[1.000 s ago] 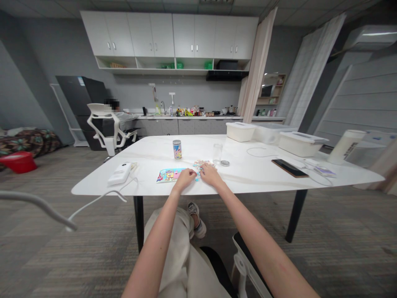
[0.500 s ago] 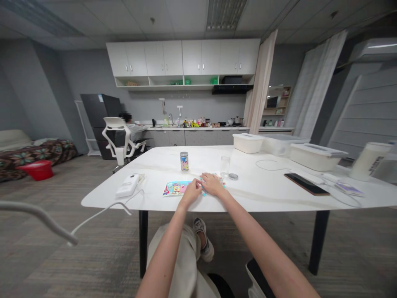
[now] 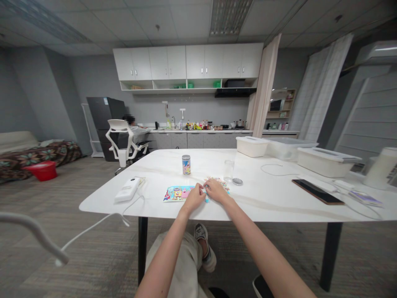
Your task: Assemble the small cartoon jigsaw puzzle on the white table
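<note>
A bright cartoon picture strip (image 3: 175, 193), which looks like a jigsaw puzzle, lies flat near the table's front edge. My left hand (image 3: 195, 196) rests over its right end, fingers bent and pinched together. Close beside it, my right hand (image 3: 216, 191) has curled fingers at the near side of a heap of small colourful pieces (image 3: 223, 183). The fingertips of both hands nearly meet; whatever is between them is too small to make out. Behind stands a cartoon-printed can (image 3: 186, 165) with a grey lid. A clear jar (image 3: 228, 169) stands behind the heap, a round silver lid (image 3: 237, 181) to its right.
On the white table (image 3: 263, 207), a white power strip (image 3: 127, 190) with a cable lies left. To the right are a phone (image 3: 316, 191), cables, lidded white boxes (image 3: 328, 162) and a pale cup (image 3: 380, 167). A person sits behind a white chair (image 3: 122, 142) farther back.
The camera view has shifted slightly, so the table sits lower in it. Both hands stay close together at the strip and heap, with only small finger movement.
</note>
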A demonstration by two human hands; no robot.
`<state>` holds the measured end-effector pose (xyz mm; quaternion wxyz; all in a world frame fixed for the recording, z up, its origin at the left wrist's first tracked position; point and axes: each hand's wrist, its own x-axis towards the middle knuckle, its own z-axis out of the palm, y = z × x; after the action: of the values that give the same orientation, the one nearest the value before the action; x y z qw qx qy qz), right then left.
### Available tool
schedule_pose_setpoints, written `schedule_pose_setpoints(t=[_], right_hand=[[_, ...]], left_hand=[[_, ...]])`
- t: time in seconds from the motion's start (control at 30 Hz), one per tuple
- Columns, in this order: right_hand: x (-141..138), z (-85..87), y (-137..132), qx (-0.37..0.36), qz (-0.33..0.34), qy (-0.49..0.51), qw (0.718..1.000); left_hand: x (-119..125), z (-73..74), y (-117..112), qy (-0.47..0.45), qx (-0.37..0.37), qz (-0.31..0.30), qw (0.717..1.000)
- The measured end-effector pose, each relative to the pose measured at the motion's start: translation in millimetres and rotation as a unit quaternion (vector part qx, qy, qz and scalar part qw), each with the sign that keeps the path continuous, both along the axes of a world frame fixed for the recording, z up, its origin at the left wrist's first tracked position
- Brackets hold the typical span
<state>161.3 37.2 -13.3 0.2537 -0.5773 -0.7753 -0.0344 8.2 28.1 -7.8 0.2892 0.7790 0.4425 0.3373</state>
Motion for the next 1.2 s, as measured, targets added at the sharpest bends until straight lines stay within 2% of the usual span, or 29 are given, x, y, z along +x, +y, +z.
schedule_pose_setpoints(t=[0.37,0.67,0.93,1.2], right_hand=[[3.8,-4.3,4.8,0.014,0.015,0.036,0.999],[2.4,1.0,-1.6,0.014,0.016,0.051,0.998],[4.1,-2.4,-0.3,0.023,0.024,0.137,0.99],[6.1,-7.4,5.1,0.014,0.046,0.172,0.984]], left_hand=[[-0.8,0.7,-0.7,-0.008,-0.001,-0.004,1.0],[-1.7,4.9,-3.9,-0.022,-0.008,0.01,1.0],[-3.0,4.9,-5.2,-0.013,-0.003,0.009,1.0],[-1.0,5.7,-2.4,0.007,0.0,0.025,1.0]])
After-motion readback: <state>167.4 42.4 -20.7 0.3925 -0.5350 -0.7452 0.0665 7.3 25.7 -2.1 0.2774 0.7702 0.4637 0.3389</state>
